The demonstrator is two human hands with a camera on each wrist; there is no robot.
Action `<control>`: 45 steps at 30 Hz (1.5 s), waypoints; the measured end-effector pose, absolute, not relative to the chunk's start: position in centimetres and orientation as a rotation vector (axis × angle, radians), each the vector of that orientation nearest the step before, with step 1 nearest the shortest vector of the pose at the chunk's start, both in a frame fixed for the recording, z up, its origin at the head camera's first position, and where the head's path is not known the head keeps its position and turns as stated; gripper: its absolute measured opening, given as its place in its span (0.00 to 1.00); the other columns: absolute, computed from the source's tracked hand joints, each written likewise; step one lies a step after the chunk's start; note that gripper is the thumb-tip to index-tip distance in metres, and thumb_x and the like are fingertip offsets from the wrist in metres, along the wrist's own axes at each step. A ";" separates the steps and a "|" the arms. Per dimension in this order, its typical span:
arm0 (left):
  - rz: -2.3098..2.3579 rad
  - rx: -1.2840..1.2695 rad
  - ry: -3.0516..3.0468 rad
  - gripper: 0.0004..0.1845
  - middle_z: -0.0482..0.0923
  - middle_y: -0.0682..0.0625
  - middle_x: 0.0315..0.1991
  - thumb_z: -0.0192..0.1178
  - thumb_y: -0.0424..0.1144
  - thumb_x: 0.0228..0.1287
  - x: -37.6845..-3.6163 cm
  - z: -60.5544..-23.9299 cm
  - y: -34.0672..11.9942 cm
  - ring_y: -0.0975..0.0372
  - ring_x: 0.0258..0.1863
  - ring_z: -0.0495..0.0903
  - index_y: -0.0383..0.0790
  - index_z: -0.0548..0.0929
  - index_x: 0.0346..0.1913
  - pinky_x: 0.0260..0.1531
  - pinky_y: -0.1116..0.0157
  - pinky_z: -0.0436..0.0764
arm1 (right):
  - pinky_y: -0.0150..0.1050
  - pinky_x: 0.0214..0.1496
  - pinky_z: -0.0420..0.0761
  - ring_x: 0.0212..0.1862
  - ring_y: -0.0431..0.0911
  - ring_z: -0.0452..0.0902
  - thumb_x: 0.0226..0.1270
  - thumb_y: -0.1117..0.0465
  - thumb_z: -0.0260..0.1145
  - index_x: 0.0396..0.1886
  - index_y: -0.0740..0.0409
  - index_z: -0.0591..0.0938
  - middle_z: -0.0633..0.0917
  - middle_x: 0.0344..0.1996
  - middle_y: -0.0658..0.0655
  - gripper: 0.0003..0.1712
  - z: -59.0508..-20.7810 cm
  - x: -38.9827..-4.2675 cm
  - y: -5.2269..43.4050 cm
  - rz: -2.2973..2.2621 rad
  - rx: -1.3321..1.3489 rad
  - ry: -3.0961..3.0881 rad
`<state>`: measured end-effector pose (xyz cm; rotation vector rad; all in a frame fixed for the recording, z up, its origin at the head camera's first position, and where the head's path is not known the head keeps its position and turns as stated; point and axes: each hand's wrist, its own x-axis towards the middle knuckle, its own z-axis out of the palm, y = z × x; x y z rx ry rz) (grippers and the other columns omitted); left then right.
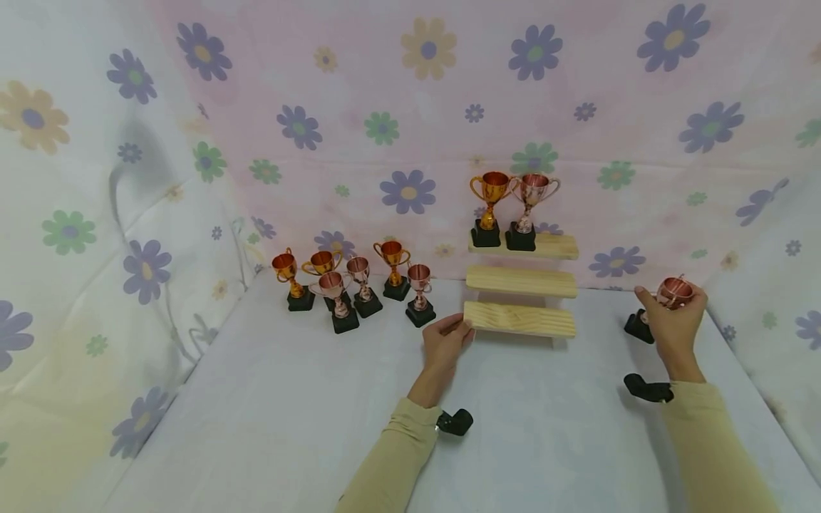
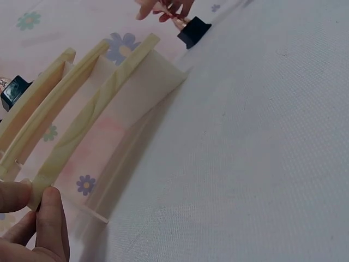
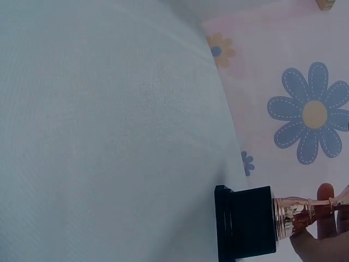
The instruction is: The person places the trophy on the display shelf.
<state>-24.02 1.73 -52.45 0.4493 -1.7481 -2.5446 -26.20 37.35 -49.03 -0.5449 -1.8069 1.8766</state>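
My left hand (image 1: 444, 349) pinches the left end of the lowest wooden step (image 1: 519, 319) of a three-step display stand, thumb on top and fingers beneath in the left wrist view. Far to the right, my right hand (image 1: 678, 324) holds a rose-gold trophy cup (image 1: 675, 291) by its stem. Its black base (image 3: 253, 222) points down close over the white cloth, slightly tilted. On the top step (image 1: 558, 246) stand a gold trophy cup (image 1: 494, 189) and another rose-gold trophy cup (image 1: 534, 191), side by side. The middle step (image 1: 519, 281) and the lowest one are bare.
Left of the stand several gold and rose-gold trophies are grouped, among them a gold one (image 1: 393, 255) and a rose-gold one (image 1: 419, 279). A flower-printed cloth (image 1: 359, 178) hangs behind and at both sides. White cloth (image 1: 256, 427) covers the table.
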 end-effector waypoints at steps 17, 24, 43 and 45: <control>-2.553 0.443 -1.752 0.14 0.82 0.36 0.43 0.65 0.22 0.64 -24.2 -52.7 1.6 0.61 0.37 0.84 0.22 0.83 0.52 0.45 0.64 0.88 | 0.24 0.50 0.69 0.47 0.31 0.67 0.61 0.60 0.76 0.54 0.51 0.83 0.73 0.41 0.36 0.21 -50.5 -25.5 37.2 1.430 -0.526 -1.846; -2.558 0.433 -1.737 0.14 0.82 0.36 0.43 0.65 0.22 0.64 -24.2 -52.5 1.5 0.61 0.38 0.83 0.22 0.83 0.52 0.45 0.64 0.88 | 0.15 0.42 0.78 0.43 0.32 0.75 0.56 0.71 0.76 0.59 0.60 0.84 0.78 0.42 0.39 0.28 -49.1 -24.4 36.5 1.482 -0.372 -1.848; -2.560 0.462 -1.738 0.15 0.82 0.36 0.44 0.65 0.22 0.64 -24.0 -52.7 1.7 0.60 0.38 0.84 0.22 0.83 0.53 0.46 0.64 0.88 | 0.19 0.45 0.82 0.41 0.35 0.79 0.57 0.81 0.70 0.60 0.67 0.82 0.84 0.42 0.42 0.29 -45.5 -23.7 33.6 1.476 0.046 -1.868; -2.558 0.461 -1.742 0.15 0.82 0.37 0.44 0.65 0.22 0.64 -24.1 -52.7 1.7 0.60 0.38 0.84 0.22 0.83 0.53 0.46 0.64 0.88 | 0.19 0.46 0.82 0.41 0.35 0.79 0.58 0.81 0.70 0.60 0.66 0.82 0.84 0.41 0.41 0.29 -44.8 -23.7 33.0 1.441 0.070 -1.878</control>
